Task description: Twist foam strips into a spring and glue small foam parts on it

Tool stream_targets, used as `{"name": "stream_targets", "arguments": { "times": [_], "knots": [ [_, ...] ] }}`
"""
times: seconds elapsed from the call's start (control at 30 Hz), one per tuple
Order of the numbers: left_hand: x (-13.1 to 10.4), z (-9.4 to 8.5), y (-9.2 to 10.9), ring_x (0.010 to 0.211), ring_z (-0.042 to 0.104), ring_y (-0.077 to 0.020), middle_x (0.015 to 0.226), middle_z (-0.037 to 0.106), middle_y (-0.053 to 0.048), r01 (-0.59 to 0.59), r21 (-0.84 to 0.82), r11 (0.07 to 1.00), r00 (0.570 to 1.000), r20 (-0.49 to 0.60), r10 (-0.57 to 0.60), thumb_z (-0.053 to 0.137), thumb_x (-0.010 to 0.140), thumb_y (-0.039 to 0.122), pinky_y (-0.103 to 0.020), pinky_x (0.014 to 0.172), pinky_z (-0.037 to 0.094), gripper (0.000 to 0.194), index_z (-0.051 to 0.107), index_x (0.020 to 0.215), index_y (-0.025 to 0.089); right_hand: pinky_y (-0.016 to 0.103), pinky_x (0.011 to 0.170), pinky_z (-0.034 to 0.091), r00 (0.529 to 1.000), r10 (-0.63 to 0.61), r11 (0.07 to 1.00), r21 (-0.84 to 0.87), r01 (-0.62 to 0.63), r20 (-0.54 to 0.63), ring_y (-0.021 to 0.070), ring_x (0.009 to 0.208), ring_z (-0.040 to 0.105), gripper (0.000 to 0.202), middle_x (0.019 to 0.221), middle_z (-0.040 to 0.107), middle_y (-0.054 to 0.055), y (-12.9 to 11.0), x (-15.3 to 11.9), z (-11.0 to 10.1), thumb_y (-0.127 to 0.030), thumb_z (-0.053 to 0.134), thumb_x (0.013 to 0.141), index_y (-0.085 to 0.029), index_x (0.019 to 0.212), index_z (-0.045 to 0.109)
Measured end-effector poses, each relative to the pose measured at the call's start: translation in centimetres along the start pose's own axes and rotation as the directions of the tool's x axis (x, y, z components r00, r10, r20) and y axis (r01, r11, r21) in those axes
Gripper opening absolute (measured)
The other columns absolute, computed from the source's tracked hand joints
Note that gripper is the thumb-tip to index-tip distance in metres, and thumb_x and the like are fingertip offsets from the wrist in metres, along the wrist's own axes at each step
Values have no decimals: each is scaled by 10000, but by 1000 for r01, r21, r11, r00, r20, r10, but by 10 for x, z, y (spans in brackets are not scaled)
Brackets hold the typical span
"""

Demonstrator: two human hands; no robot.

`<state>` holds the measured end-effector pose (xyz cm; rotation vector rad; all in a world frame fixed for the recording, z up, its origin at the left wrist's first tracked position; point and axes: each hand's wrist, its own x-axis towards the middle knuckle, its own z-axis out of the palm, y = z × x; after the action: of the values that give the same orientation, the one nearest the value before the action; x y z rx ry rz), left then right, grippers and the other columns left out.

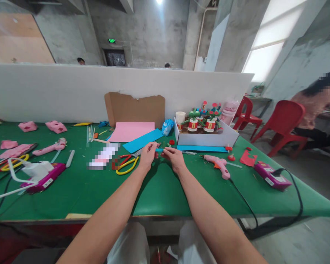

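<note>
My left hand (147, 156) and my right hand (175, 157) meet above the green tabletop, fingers pinched. A small blue paper strip (159, 150) stretches between them, one end in each hand. Something greenish shows just behind the fingertips, too small to make out. Beside my left wrist lie scissors (128, 164) with red and yellow handles. Beyond the hands are a wide blue paper sheet (143, 140) and a small red ring-like piece (171, 142). A long blue paper strip (202, 148) runs along the front of the white box to the right of my hands.
The white box (206, 139) holds paper-cup figures (193, 124) and stacked cups. Pink glue guns lie right (218, 164) and left (51, 147), near purple power strips (273, 176). Pink sheet (132, 132) and cardboard (137, 110) stand near the white partition. A person sits far right.
</note>
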<state>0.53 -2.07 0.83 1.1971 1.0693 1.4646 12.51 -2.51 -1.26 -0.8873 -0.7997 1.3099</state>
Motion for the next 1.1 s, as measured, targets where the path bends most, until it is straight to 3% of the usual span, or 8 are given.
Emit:
{"name": "stream_targets", "arguments": {
  "times": [0.13,0.3,0.73,0.93,1.1],
  "knots": [
    [0,2,-1,475,477,-80,629,560,20,-1,9,1000,998,58,1,638,712,550,-190,410,348,401,572,782,161,321,716,576,999,13,994,111,-9,-36,146,576,657,258,609,690,-6,-3,1,1,-220,859,499,-166,689,694],
    [0,1,-8,521,489,-85,693,597,4,-14,125,992,993,116,-1,724,638,456,-184,419,343,378,594,837,163,273,661,568,1000,19,982,191,-15,-21,131,573,660,309,616,689,-20,-6,-2,4,-229,876,451,-170,654,651],
    [3,-4,-6,474,438,-91,493,487,44,-17,140,990,997,76,6,678,609,468,-210,460,342,324,531,593,180,267,676,546,996,65,998,2,-66,60,107,546,630,329,597,667,-24,-10,-7,3,-318,864,481,-162,692,665],
    [3,-2,-5,491,456,-94,521,516,41,-50,123,991,997,63,43,713,579,408,-208,470,356,285,556,637,177,277,656,560,996,54,999,-9,-54,68,134,557,648,307,584,667,-10,-6,-5,3,-313,853,500,-179,622,605],
    [2,0,-5,547,524,-110,625,610,-6,53,75,996,996,63,-58,726,573,387,-205,478,367,307,612,740,155,272,670,563,998,18,1000,16,-19,60,131,600,659,297,599,673,-6,-3,-3,3,-301,851,525,-173,623,602]
  ]
}}
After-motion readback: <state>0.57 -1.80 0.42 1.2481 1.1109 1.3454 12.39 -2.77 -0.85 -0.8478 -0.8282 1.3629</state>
